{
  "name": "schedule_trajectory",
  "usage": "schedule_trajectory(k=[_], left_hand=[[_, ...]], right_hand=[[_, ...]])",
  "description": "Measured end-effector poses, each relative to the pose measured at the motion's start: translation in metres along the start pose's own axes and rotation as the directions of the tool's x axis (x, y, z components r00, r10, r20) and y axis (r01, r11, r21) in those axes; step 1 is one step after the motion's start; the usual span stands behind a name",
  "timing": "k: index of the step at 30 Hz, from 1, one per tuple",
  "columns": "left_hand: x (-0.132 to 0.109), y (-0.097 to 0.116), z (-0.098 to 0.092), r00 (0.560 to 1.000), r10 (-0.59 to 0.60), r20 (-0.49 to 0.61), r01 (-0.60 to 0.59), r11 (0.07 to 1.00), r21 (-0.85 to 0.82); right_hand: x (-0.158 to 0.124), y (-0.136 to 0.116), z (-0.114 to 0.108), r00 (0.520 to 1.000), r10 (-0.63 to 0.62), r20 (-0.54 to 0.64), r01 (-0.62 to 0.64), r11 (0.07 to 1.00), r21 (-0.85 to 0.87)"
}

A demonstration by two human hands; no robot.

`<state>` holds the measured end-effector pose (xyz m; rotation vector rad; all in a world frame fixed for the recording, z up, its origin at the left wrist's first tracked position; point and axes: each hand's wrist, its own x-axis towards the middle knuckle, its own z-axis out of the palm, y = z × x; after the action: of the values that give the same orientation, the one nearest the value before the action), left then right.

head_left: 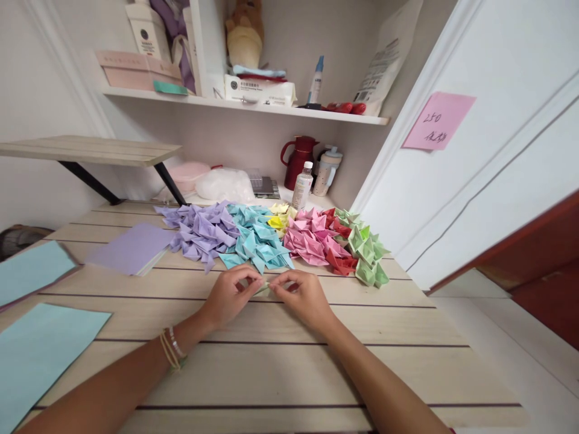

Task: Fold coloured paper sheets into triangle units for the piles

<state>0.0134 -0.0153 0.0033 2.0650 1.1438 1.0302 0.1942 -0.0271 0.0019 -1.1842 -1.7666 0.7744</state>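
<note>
My left hand and my right hand meet over the middle of the slatted table, thumbs and fingers pinched. Between their fingertips is a small folded piece of green paper, mostly hidden by the fingers. Just beyond the hands lie heaps of folded paper pieces sorted by colour: purple ones, blue ones, a few yellow ones, pink ones, red ones and green ones.
Purple paper sheets lie stacked at left, with blue sheets nearer me. A clear bottle stands behind the heaps, before a red jug. A small raised shelf stands back left; a pink note hangs on the right.
</note>
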Motion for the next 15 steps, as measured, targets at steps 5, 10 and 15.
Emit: schedule_trajectory(k=[5, 10, 15], left_hand=[[0.0024, 0.0000, -0.0006, 0.995, -0.084, -0.055, 0.078, 0.991, -0.107], [0.0054, -0.0049, -0.0022, 0.983, -0.175, -0.063, 0.156, 0.960, -0.231], [0.0050, -0.0061, -0.0015, 0.983, -0.179, -0.044, 0.162, 0.954, -0.252]], right_hand=[[0.0001, -0.0023, 0.0007, 0.998, 0.043, 0.043, -0.045, 0.997, 0.064], [0.0004, -0.0018, 0.0053, 0.992, 0.115, 0.049, -0.121, 0.985, 0.127], [0.0009, -0.0011, 0.0056, 0.992, 0.124, 0.031, -0.128, 0.973, 0.190]])
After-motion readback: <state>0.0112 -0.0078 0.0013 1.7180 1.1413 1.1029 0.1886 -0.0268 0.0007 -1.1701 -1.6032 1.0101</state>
